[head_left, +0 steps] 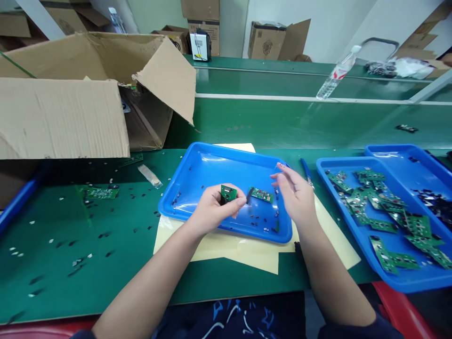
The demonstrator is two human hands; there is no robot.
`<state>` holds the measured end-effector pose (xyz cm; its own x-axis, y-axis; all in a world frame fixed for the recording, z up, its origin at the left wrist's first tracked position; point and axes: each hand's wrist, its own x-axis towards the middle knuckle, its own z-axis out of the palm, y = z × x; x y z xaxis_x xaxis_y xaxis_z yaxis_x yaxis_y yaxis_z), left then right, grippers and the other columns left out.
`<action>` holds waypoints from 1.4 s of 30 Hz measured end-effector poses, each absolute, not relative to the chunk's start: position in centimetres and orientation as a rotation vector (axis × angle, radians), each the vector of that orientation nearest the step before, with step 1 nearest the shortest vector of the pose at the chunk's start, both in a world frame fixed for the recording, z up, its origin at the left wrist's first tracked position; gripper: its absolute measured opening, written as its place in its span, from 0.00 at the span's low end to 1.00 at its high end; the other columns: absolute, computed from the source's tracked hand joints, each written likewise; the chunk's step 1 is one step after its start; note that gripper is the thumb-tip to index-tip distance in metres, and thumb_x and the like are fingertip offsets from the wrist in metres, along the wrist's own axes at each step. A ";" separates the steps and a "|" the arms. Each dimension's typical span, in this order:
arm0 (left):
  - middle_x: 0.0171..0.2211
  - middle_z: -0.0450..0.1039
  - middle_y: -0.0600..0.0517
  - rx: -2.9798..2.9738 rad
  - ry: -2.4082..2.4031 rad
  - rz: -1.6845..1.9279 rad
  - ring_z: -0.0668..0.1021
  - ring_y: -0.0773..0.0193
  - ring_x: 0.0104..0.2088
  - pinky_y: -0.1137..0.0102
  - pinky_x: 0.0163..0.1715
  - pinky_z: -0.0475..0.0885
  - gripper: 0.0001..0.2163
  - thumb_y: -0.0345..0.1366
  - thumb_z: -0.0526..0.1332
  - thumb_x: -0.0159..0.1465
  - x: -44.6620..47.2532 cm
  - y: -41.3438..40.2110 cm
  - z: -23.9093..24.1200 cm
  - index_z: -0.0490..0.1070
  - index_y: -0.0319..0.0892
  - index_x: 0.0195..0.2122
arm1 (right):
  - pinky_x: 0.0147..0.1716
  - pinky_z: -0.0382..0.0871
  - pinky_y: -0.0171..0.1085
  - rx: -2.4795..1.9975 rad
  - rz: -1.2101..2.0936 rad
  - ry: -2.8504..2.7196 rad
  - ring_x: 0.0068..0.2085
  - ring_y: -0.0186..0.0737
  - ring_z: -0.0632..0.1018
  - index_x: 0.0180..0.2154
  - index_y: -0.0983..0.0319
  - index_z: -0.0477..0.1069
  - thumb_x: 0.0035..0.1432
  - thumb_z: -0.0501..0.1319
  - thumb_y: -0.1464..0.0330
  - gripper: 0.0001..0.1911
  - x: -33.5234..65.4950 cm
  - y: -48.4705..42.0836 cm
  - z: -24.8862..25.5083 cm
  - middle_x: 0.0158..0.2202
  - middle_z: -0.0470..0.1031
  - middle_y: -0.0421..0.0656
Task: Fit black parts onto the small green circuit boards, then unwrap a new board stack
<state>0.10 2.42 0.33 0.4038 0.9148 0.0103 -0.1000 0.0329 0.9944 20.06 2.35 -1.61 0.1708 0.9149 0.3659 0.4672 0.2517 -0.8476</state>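
Observation:
Between the thumb and fingers of my left hand (219, 203) is a small green circuit board (228, 193), held above the blue tray (226, 162). A dark strip-like piece (249, 194) shows just past the left thumb tip; whether it touches the thumb I cannot tell. Another green circuit board (262, 195) lies in the tray between my hands. My right hand (294, 193) hovers over the tray's right side, fingers apart and holding nothing I can see. Small black bits are scattered over the tray floor.
At right, a second blue tray (348, 165) holds a pile of green boards, beside another tray (406, 153) with black parts. A large open cardboard box (63, 117) stands at left. Yellow paper (247, 256) lies under the middle tray. A blue-handled tool (306, 170) and a water bottle (337, 75) are beyond.

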 end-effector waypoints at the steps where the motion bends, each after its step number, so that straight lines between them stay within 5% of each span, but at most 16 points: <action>1: 0.17 0.66 0.56 1.278 0.850 0.960 0.68 0.71 0.18 0.74 0.20 0.63 0.11 0.40 0.64 0.54 0.2 2.4 0.3 0.68 0.38 0.24 | 0.36 0.73 0.44 -1.349 0.527 -1.395 0.34 0.41 0.77 0.47 0.60 0.70 0.61 0.53 0.62 0.16 20.2 2.4 -1.5 0.37 0.76 0.46; 6: 0.17 0.65 0.57 1.191 0.915 0.966 0.67 0.72 0.18 0.75 0.20 0.63 0.10 0.40 0.64 0.55 0.8 2.4 0.1 0.68 0.38 0.26 | 0.44 0.71 0.46 -1.129 0.614 -1.520 0.43 0.43 0.76 0.36 0.58 0.74 0.57 0.58 0.66 0.07 19.1 1.5 -0.9 0.38 0.75 0.45; 11: 0.17 0.64 0.58 1.133 0.894 0.927 0.67 0.73 0.18 0.76 0.21 0.63 0.10 0.40 0.64 0.55 1.4 2.2 0.0 0.68 0.37 0.28 | 0.39 0.72 0.42 -1.060 0.889 -1.516 0.37 0.41 0.76 0.29 0.59 0.70 0.53 0.61 0.67 0.02 17.4 0.9 -1.5 0.32 0.75 0.44; 19: 0.21 0.68 0.56 0.971 0.779 0.911 0.71 0.72 0.20 0.74 0.24 0.66 0.11 0.41 0.61 0.58 2.2 1.9 -0.8 0.68 0.37 0.35 | 0.39 0.70 0.42 -1.174 0.722 -1.447 0.36 0.41 0.74 0.30 0.59 0.66 0.55 0.58 0.68 0.03 17.0 1.0 -2.5 0.31 0.72 0.44; 25: 0.23 0.72 0.52 0.863 0.809 0.828 0.76 0.66 0.21 0.72 0.24 0.70 0.19 0.39 0.54 0.62 2.1 1.8 -0.6 0.62 0.36 0.52 | 0.36 0.71 0.41 -1.110 0.574 -1.387 0.37 0.40 0.75 0.32 0.59 0.63 0.58 0.55 0.68 0.02 17.7 1.1 -2.2 0.33 0.69 0.44; 42: 0.17 0.72 0.52 1.043 0.883 0.680 0.76 0.66 0.19 0.74 0.23 0.71 0.15 0.32 0.50 0.60 2.5 1.8 -0.7 0.71 0.34 0.42 | 0.35 0.69 0.40 -1.117 0.525 -2.005 0.34 0.40 0.74 0.27 0.59 0.62 0.56 0.55 0.72 0.05 18.0 1.3 -1.9 0.30 0.71 0.43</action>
<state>2.48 1.82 -0.65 0.4904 0.8228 -0.2871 -0.0673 0.3642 0.9289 18.01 1.27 -1.93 -0.3221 0.8473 0.4224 0.5316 0.5310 -0.6598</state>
